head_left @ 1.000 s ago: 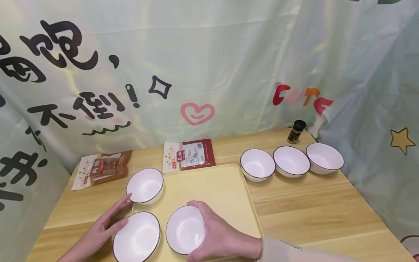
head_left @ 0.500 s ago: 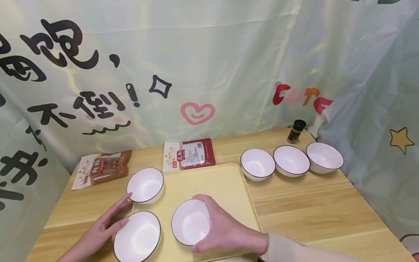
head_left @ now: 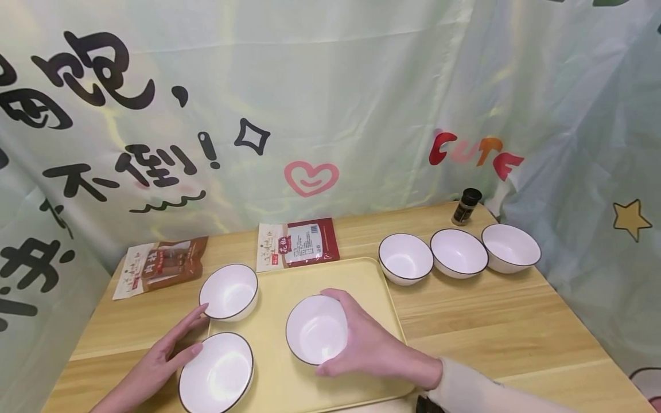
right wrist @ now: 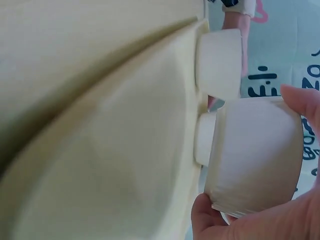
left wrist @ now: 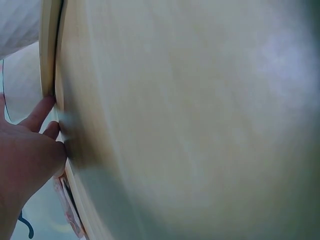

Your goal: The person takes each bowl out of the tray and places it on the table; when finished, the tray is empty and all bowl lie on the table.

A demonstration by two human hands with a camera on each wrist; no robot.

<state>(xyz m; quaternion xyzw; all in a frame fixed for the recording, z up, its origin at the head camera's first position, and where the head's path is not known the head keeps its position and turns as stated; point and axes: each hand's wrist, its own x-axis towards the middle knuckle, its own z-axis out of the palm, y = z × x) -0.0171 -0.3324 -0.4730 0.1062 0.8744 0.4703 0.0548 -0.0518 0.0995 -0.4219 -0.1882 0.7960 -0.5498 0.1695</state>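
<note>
My right hand grips a white bowl with a dark rim, thumb at the near side and fingers at the far side. In the right wrist view this bowl is held above the yellow tray. Two similar bowls stand at the tray's left side: a rear bowl and a front bowl. Beside them lies my left hand, its index fingertip at the rear bowl's rim and its thumb at the front bowl's rim. In the left wrist view that hand's fingers meet the wooden tabletop.
Right of the tray, a left bowl, a middle bowl and a right bowl form a row. Behind them stands a black-capped seasoning shaker. A brown spice packet and a red-and-white packet lie by the printed curtain.
My right hand has carried its bowl over the tray, away from the front bowl, to the right and farther back. The left hand and the other bowls have stayed in place.
</note>
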